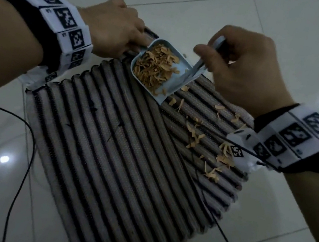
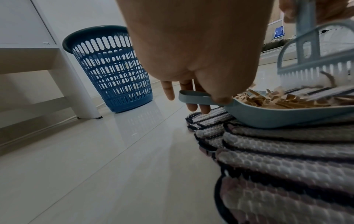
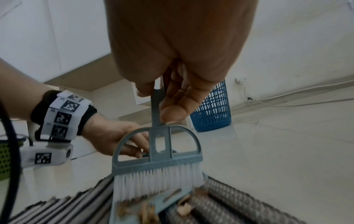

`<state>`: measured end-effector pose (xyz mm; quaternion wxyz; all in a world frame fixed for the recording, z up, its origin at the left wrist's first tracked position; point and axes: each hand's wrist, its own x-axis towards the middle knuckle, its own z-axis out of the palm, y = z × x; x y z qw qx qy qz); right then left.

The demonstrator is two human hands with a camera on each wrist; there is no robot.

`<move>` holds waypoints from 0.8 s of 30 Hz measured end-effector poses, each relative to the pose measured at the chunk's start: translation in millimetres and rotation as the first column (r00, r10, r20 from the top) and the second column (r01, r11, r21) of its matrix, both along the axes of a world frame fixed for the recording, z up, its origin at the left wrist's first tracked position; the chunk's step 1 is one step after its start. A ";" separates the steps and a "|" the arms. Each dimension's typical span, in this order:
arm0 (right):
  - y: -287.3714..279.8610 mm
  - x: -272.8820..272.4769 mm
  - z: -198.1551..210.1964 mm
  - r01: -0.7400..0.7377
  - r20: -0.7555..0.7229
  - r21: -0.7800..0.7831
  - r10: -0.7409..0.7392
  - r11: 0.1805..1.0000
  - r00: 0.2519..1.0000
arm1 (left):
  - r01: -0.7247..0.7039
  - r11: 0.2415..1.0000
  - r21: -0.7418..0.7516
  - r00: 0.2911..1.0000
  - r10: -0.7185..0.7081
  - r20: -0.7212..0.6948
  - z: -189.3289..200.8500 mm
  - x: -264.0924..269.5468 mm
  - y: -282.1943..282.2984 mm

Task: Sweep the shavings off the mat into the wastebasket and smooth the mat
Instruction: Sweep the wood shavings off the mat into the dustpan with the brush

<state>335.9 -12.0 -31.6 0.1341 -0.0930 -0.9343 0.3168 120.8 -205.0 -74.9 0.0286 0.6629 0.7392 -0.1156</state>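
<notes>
A grey ribbed mat (image 1: 124, 153) lies on the tiled floor. A light blue dustpan (image 1: 177, 91) full of tan shavings (image 1: 154, 65) rests on the mat's far edge. My left hand (image 1: 116, 30) grips its handle (image 2: 193, 97). My right hand (image 1: 244, 67) pinches the thin handle of a small blue brush (image 3: 159, 151), whose white bristles (image 3: 157, 183) stand at the pan's mouth. Loose shavings (image 1: 210, 137) lie scattered on the mat's right side. The blue slotted wastebasket (image 2: 111, 71) stands on the floor beyond the mat, also seen as the wastebasket (image 3: 212, 110) in the right wrist view.
A white furniture leg (image 2: 76, 91) stands left of the wastebasket. Black cables (image 1: 30, 142) trail over the floor at the left and one crosses the mat's right corner. A green slotted bin (image 3: 3, 160) shows at the left edge. Glossy tile surrounds the mat.
</notes>
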 end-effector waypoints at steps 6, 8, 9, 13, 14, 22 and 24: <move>12.0 15.1 4.3 -0.085 0.183 0.088 0.068 0.992 0.981 | 0.005 1.000 0.022 0.999 -0.005 0.032 -4.6 -1.1 -3.1; 3.3 10.8 -5.5 -0.181 0.233 0.109 0.152 0.977 0.961 | 0.011 0.999 0.036 0.999 -0.013 0.033 -5.2 -3.1 -2.4; -1.4 7.7 -10.3 -0.197 0.207 0.100 0.173 0.975 0.963 | 0.015 0.999 0.039 0.999 -0.016 0.035 -5.3 -2.6 -1.7; -19.8 -13.8 -20.0 -0.156 0.067 0.060 0.152 0.986 0.986 | 0.035 0.999 0.042 0.999 -0.036 0.035 -3.7 -1.5 -0.6; -22.6 -18.7 -20.4 -0.135 0.040 0.042 0.133 0.990 0.990 | 0.038 0.998 0.041 0.998 -0.040 0.040 -3.2 -1.1 -1.3; -5.5 -21.2 1.9 0.010 -0.086 -0.055 -0.015 0.998 0.996 | 0.014 0.996 0.089 0.998 -0.020 0.066 -3.5 0.8 -5.8; 4.1 -15.5 12.0 0.030 -0.089 -0.018 -0.031 0.999 0.996 | -0.037 0.993 0.111 0.995 0.026 0.096 -3.4 -0.7 -9.3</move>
